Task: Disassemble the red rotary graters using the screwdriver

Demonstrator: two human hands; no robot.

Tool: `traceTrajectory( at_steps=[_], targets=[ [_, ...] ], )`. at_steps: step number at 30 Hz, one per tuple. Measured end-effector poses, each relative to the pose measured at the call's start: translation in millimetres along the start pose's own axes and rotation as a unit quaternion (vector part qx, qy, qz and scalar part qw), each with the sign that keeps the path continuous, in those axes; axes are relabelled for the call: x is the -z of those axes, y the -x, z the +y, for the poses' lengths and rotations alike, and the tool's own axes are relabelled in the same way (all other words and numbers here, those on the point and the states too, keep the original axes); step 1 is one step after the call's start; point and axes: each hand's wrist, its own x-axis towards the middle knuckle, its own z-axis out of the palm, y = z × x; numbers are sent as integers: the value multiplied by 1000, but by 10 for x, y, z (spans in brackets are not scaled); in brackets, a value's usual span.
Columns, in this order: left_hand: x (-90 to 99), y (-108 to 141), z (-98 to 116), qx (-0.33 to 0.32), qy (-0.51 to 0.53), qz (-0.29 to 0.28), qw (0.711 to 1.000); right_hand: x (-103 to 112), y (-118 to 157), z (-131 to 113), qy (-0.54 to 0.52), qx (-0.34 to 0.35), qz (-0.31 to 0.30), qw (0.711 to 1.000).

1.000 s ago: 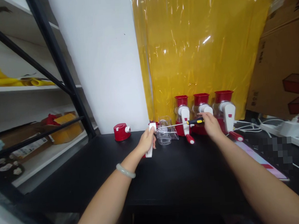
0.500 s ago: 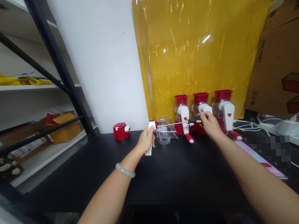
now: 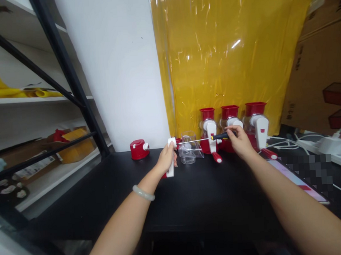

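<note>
The right hand (image 3: 239, 141) grips the screwdriver (image 3: 220, 136) by its dark handle, above the black tabletop (image 3: 203, 194); its long axis lies nearly level across the view, tip pointing left at the upper end of the white crank (image 3: 170, 170). The left hand (image 3: 166, 159) is closed around that crank, which stands nearly upright, its lower end leaning slightly left. A clear housing (image 3: 188, 159) sits behind the shaft. On the shelf, an open carton (image 3: 68, 153) holds red and yellow material (image 3: 75, 134).
</note>
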Motion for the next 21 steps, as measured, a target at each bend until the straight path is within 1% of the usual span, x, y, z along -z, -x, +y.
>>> traceTrajectory(
  at_steps=[3, 8, 11, 13, 15, 17, 19, 21],
  targets=[
    [6, -3, 16, 23, 21, -5, 999, 4, 3, -13, -8, 6, -14, 1000],
    [7, -2, 68, 79, 67, -18, 995, -5, -3, -5, -42, 13, -17, 999],
    [3, -5, 87, 102, 88, -22, 991, -31, 8, 1, -112, -23, -13, 993],
    [-3, -7, 87, 104, 95, -25, 990, -54, 20, -7, -199, -74, -6, 977],
    [-8, -7, 76, 94, 88, -27, 991, -77, 29, -23, -277, -133, -5, 952],
    [-8, -1, 56, 65, 55, -18, 996, -98, 32, -41, -310, -179, -9, 933],
    [5, 10, 29, 17, 0, 1, 1000, -112, 31, -55, -303, -205, -6, 931],
    [30, 21, 1, -30, -52, 12, 998, -115, 32, -63, -263, -216, 10, 940]
  ],
)
